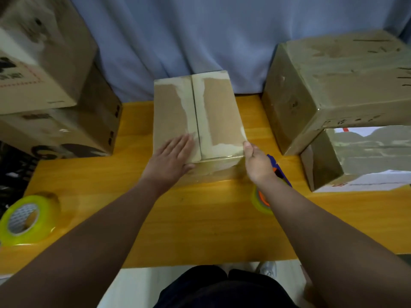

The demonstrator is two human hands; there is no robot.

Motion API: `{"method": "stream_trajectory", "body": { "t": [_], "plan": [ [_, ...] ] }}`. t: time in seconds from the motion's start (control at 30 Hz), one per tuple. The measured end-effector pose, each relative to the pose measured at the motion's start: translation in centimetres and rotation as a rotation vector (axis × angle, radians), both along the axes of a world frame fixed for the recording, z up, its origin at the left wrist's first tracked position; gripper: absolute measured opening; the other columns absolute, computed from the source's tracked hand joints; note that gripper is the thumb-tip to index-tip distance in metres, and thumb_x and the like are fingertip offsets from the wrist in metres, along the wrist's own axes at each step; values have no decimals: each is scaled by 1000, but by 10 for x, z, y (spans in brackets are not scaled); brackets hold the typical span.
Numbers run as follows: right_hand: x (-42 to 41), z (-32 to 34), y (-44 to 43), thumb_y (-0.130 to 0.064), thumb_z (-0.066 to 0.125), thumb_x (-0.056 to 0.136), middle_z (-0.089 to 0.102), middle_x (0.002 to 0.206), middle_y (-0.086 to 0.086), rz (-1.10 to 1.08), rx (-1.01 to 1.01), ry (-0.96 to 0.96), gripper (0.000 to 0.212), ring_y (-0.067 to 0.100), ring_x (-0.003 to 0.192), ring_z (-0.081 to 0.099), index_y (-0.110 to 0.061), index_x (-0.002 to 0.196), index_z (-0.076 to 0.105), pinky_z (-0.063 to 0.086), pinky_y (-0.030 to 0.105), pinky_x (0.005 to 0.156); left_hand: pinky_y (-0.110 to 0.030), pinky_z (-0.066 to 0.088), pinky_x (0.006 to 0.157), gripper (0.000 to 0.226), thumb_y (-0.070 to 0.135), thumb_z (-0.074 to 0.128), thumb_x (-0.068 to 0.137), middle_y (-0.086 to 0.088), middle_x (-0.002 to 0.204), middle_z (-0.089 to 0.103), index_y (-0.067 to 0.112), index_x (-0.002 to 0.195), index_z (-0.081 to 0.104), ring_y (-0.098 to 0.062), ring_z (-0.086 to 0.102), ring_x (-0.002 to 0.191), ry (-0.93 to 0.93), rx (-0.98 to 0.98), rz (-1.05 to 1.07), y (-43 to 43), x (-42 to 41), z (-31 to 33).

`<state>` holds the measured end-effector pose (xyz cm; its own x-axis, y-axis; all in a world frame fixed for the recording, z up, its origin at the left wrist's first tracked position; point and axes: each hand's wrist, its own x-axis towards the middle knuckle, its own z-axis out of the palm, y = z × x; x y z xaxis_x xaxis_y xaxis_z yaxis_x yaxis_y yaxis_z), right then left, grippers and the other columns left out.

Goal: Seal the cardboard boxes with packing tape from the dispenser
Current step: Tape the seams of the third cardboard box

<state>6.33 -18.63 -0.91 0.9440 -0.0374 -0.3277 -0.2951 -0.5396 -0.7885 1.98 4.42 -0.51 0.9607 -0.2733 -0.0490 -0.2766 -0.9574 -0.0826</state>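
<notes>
Near left on the yellow tabletop (200,227) lies a spare tape roll (26,218), untouched. The tape dispenser (280,172), with a blue handle and its own roll, lies on the tabletop partly under the right wrist; neither hand holds it. Left hand (171,158) lies flat, fingers straight and together, pressing down the left flap of the middle box (213,112) at its near edge. Right hand (255,163) grips the box's near right corner, thumb up on the top edge, the fingers curled down out of sight. The box stands mid-table with both flaps folded shut. The centre seam is an open dark line, and no fresh strip is visible along it. Pale torn patches flank the seam. Judgement: flaps closed and held, taping of this box not begun; next comes picking up the dispenser and running a strip down the seam. Further back are stacked boxes on the left (44,74) and on the right (333,81); whether these are sealed I cannot tell. A blue curtain (200,30) hangs behind.
</notes>
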Motion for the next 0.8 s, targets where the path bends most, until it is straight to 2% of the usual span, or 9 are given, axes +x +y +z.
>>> {"method": "stream_trajectory", "body": {
  "t": [0.1,0.23,0.3,0.37,0.43,0.5,0.6,0.7,0.8],
  "plan": [
    [-3,2,2,-46,20,103,60,122,17,-42,-72,-12,60,33,117,52,-6,129,55,39,33,85,-30,0,114,71,56,4,95,-7,156,24,11,149,13,-20,20,144,1,11,31,27,-12,0],
    [-3,6,8,-45,21,103,58,90,12,-85,-118,-7,58,34,96,59,-4,107,60,43,35,72,-35,-1,117,65,55,-1,91,4,157,-6,23,146,-11,-10,-6,143,3,26,54,56,-19,-3],
    [-2,6,6,-47,26,102,64,86,15,-102,-108,-19,54,38,87,64,-6,97,61,53,44,75,-38,2,119,66,51,26,98,6,153,-12,25,146,-12,-12,-6,144,31,44,-14,68,-20,1],
    [1,6,5,-46,35,100,67,84,21,-130,-105,-28,54,40,81,65,-2,86,63,55,47,76,-37,2,118,89,36,58,92,3,154,-8,25,148,-10,-14,-2,143,27,128,-102,78,-17,4],
    [6,8,7,-43,42,99,68,84,23,-178,-107,-27,53,39,81,65,3,83,65,55,43,73,-35,4,116,103,12,71,81,1,156,10,24,151,-5,-16,14,142,-27,130,-152,79,-12,8],
    [10,10,10,-40,46,99,68,88,21,-235,-83,-20,48,37,85,65,3,90,67,53,39,71,-34,10,112,92,2,68,79,-2,151,33,21,151,14,-23,35,136,-82,49,-218,74,-10,10],
    [15,12,9,-36,52,97,61,96,12,-270,-20,-21,40,31,93,59,0,111,63,40,31,69,-37,26,107,51,30,49,85,-8,134,56,15,133,50,-30,55,121,-105,-95,-395,60,-12,15],
    [23,15,1,-35,62,92,61,117,16,-295,30,-27,51,35,111,55,2,126,53,42,34,78,-36,31,104,50,42,47,82,-9,117,68,9,112,70,-29,63,110,-119,-93,-518,36,-16,13],
    [31,20,5,-24,68,88,61,123,15,-243,76,-31,49,33,113,56,1,128,53,44,33,81,-35,36,104,53,45,45,86,-10,118,67,6,112,69,-23,62,113,-101,-81,-554,-4,-19,8]
  ]
}}
